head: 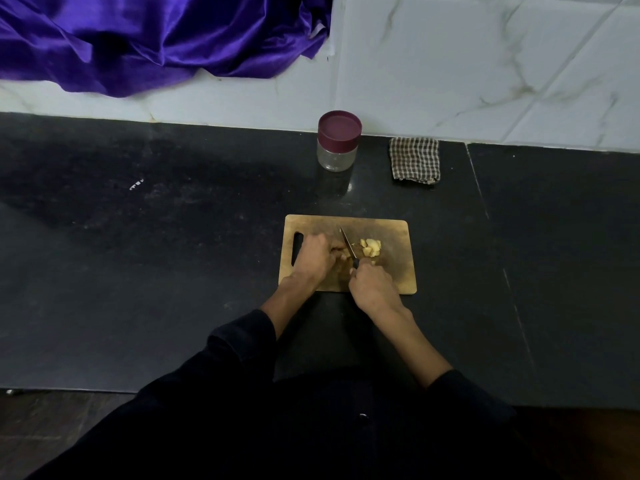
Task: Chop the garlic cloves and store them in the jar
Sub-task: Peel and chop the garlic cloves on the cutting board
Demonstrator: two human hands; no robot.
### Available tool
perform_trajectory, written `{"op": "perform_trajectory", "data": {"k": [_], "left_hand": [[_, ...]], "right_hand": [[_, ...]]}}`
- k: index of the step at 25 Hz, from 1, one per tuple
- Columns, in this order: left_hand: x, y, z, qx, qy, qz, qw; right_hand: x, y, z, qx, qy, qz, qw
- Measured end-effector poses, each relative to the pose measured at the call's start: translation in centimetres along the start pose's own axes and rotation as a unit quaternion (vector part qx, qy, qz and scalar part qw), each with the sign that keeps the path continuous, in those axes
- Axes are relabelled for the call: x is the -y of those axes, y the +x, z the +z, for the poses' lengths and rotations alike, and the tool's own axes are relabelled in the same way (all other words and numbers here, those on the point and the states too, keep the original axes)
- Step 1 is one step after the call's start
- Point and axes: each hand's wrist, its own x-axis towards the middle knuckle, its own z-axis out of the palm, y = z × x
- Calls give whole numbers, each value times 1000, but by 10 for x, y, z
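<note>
A wooden cutting board (394,268) lies on the black counter in front of me. A small pile of pale cut garlic pieces (370,247) sits near the board's middle. My right hand (372,287) grips the handle of a small knife (348,245), whose blade points away from me just left of the pile. My left hand (313,259) rests on the board with curled fingers against the blade's left side; whatever it holds there is hidden under the fingers. A clear jar (337,142) with a maroon lid stands closed behind the board.
A folded checked cloth (415,160) lies to the right of the jar against the marble wall. Purple satin fabric (145,39) is draped over the ledge at the back left. The counter's front edge runs just below my forearms.
</note>
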Motion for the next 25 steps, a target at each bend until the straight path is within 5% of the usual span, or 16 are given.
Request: {"op": "perform_trajectory", "data": {"k": [25], "left_hand": [[-8,10,-12,46,-7,-56,997]], "right_hand": [[-31,-11,13,30,-2,26,999]]}}
